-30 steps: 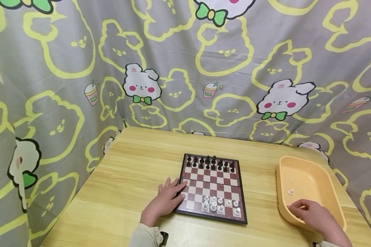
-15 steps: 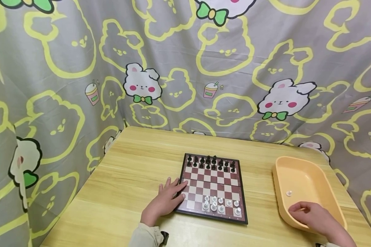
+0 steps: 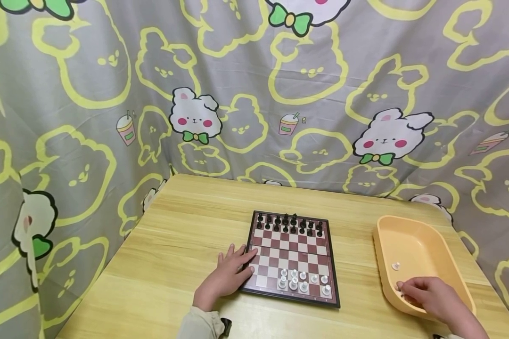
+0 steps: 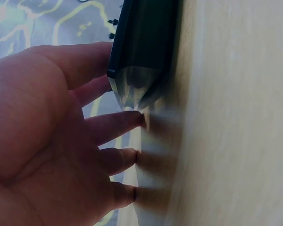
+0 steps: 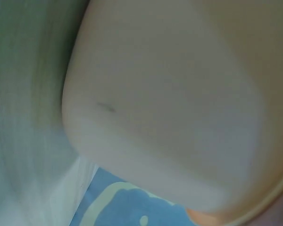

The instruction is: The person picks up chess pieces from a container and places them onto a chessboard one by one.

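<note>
My left hand [image 3: 226, 273] rests at the left edge of a folding chessboard [image 3: 273, 259]. Thumb and forefinger lie on the board, and the other fingers [image 4: 118, 125] reach down to the table beside it. My right hand [image 3: 430, 294] is inside an orange plastic basin [image 3: 424, 240], fingers bent low near its front left wall. Small bits show at its fingertips; I cannot tell whether it pinches a piece. A white chess piece [image 3: 396, 266] lies in the basin just beyond. In the right wrist view the basin's outer wall [image 5: 155, 94] fills most of the picture.
Black chess pieces [image 3: 285, 221] stand in two rows at the board's far side. Several white pieces [image 3: 293, 283] stand on the near right squares. The wooden table [image 3: 174, 226] ends at a patterned curtain [image 3: 246, 84] behind and to the left.
The basin has shifted slightly to the left, with the white piece in it. My right hand's fingers have moved a little, and small bits now show under them. My left hand stays put.
</note>
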{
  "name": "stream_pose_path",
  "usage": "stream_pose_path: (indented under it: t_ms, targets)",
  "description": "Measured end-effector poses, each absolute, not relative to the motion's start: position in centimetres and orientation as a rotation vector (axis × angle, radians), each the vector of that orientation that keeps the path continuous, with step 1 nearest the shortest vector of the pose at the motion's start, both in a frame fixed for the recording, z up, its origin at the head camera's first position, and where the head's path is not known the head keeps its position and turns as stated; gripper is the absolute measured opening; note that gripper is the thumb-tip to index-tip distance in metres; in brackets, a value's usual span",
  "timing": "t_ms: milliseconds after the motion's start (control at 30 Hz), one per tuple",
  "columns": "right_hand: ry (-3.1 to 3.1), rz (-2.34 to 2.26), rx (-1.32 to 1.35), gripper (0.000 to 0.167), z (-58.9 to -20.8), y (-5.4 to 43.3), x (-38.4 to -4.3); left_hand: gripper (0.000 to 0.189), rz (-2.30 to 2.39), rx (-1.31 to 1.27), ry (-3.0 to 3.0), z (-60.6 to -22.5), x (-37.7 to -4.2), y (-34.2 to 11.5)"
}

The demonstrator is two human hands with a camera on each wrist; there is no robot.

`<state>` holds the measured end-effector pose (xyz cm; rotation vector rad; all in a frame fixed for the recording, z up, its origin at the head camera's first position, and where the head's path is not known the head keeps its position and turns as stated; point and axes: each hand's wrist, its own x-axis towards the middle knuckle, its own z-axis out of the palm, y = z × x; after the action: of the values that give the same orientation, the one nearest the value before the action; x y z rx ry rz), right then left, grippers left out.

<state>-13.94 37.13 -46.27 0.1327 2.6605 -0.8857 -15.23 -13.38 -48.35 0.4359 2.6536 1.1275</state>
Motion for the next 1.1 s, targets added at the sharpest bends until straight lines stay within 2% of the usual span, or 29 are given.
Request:
stream_pose_path:
  t_ms: [300,400,500,600,667,900,1100]
  targets:
    - [2.994,-0.907,0.285,0.050,-45.5,37.8,-13.1,0.050,1.127,0.445,2.655,-48.5,-15.3,-13.4]
    - [3.142,-1.063,0.372,0.043,-45.6,37.6,-12.7,0.050,1.124,0.443,2.658,-48.4,-15.3,-13.4]
    - [3.246,-1.225,0.434,0.028,-45.8,37.2,-12.6,0.050,1.129,0.443,2.658,-48.4,-15.2,-13.4]
    - [3.269,-1.430,0.593,0.011,-46.0,36.5,-12.7,0.050,1.132,0.445,2.655,-48.3,-15.2,-13.4]
    - [3.249,-1.604,0.718,0.005,-46.0,36.2,-12.7,0.050,1.132,0.445,2.654,-48.3,-15.2,-13.4]
    - [3.163,-1.908,0.970,0.009,-46.0,35.7,-12.8,0.050,1.129,0.441,2.662,-48.4,-15.2,-13.3]
    - [3.193,-2.042,1.039,0.015,-46.0,35.5,-13.1,0.051,1.123,0.436,2.666,-48.3,-15.1,-13.3]
